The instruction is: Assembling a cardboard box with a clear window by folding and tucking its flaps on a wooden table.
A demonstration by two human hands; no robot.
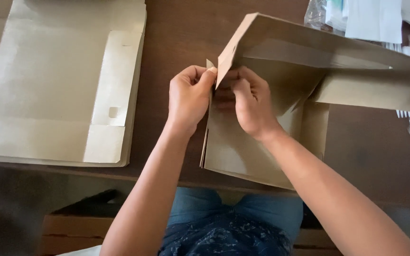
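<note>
A: Your left hand and right hand meet at the near-left corner of the tan, half-folded cardboard box blank. What are you gripping?

B: You pinch a small corner tab with the left thumb and fingers; your right hand is clamped on the edge of the raised panel just beside it. Both hands are closed on the card, neither is free.

A: How will it handle?

B: Judging by how thin it looks, it is light and fairly stiff along the flat panels, but it gives at the creases (so it probably flexes or creases if you squeeze mid-panel). Hold it near the folds and corners, where it seems stiffest. The cut edges look sharp enough to mind.

A: Where does it sit?

B: It stands on the dark brown wooden table, its lower panel near the table's near edge, the big flap lifted toward the far right.

A: Room to move?

B: To the left lies a flat stack of pale cardboard blanks, apart from your piece, with bare table between. On the far right, clear plastic packets and white papers crowd the lifted flap.
</note>
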